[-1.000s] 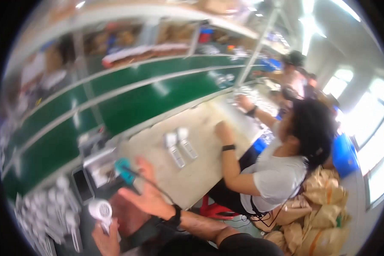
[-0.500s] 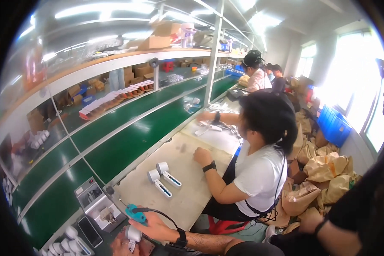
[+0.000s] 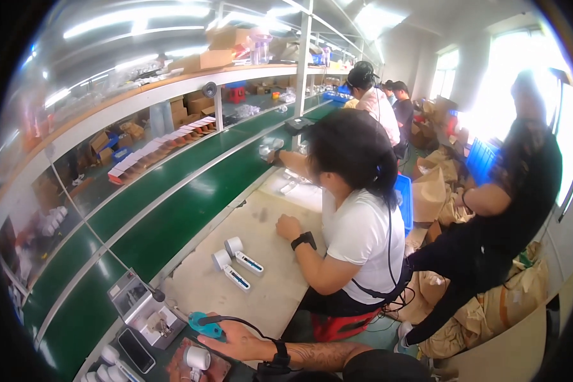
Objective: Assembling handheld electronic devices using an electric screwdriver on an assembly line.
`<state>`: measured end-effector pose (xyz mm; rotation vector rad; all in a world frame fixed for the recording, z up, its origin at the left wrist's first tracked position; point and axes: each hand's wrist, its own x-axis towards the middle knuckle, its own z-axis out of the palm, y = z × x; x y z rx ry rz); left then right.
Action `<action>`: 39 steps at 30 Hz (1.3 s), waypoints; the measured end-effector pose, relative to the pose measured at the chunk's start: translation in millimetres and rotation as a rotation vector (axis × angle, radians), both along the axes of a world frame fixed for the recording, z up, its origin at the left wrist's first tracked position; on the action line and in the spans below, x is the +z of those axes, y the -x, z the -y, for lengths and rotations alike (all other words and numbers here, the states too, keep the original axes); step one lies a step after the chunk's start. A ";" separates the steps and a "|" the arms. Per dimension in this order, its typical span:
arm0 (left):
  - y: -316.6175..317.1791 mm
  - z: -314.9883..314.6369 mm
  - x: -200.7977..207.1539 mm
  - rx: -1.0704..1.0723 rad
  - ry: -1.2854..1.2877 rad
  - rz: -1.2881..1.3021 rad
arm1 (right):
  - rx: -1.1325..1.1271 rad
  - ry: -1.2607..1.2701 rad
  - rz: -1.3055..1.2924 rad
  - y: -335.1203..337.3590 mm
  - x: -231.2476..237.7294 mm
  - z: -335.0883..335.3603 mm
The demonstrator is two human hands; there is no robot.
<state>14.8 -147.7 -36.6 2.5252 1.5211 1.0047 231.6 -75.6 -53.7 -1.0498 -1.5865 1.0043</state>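
From here, my right hand [image 3: 239, 342] holds one teal corded tool [image 3: 205, 325], fingers narrowed on it; my left hand I cannot make out. Nearer and left, one white device [image 3: 197, 357] rests on a reddish pad [image 3: 219, 369], then one phone [image 3: 135, 350]. Farther, two white devices [image 3: 237, 278] leave open room on the beige worktop [image 3: 197, 280], edged left by the green conveyor [image 3: 165, 235].

My right forearm [image 3: 325, 356], dark markings on its skin, comes in low from the right and stretches nearly level to the left. The wrist [image 3: 265, 349] looks almost straight, and my right hand [image 3: 235, 340] points left, thumb and fingers closed in a grip, its fingertips partly hidden.
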 end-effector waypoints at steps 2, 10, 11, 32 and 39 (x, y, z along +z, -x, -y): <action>6.0 2.6 -5.3 -0.032 0.026 0.006 | 0.029 -0.037 -0.044 2.2 5.0 1.7; 11.0 -20.0 -37.1 -0.179 -0.102 -0.102 | -0.066 -0.079 -0.055 4.0 -4.1 3.4; 9.9 -22.1 -37.3 -0.165 -0.105 -0.115 | -0.095 -0.073 -0.041 2.0 -4.2 3.7; -16.0 -22.5 -15.4 -0.029 -0.076 -0.047 | -0.004 -0.053 -0.064 -1.9 1.9 7.1; -18.2 -19.9 -9.8 -0.035 -0.106 -0.055 | -0.049 -0.057 -0.058 0.7 2.4 7.4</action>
